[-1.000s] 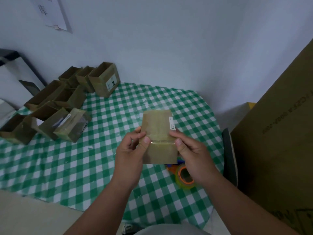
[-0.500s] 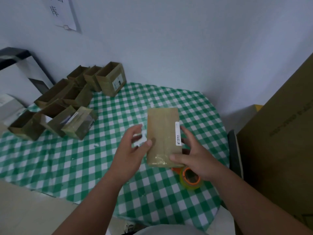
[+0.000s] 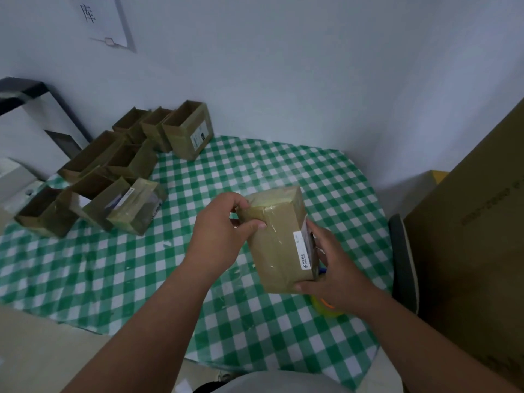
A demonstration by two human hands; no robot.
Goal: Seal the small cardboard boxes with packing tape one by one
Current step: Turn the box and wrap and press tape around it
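A small closed cardboard box [image 3: 279,239] with clear tape across it and a white label on its right side is held above the green checked table [image 3: 198,194]. My left hand [image 3: 221,231] grips its far left end, thumb on the taped face. My right hand [image 3: 331,268] holds the near right side, fingers along the label face. Under my right hand a roll of packing tape [image 3: 326,306] with an orange core lies on the table, mostly hidden.
Several open small cardboard boxes [image 3: 113,171] stand in a cluster at the table's far left, one taped box [image 3: 136,205] lying nearest. A large cardboard carton [image 3: 476,245] rises at the right beside a dark chair back [image 3: 402,262]. A wall closes the far side.
The box has turned in my hands, its far end tilting left. My left hand moved up to that far end. My right hand slid down to the near right side.
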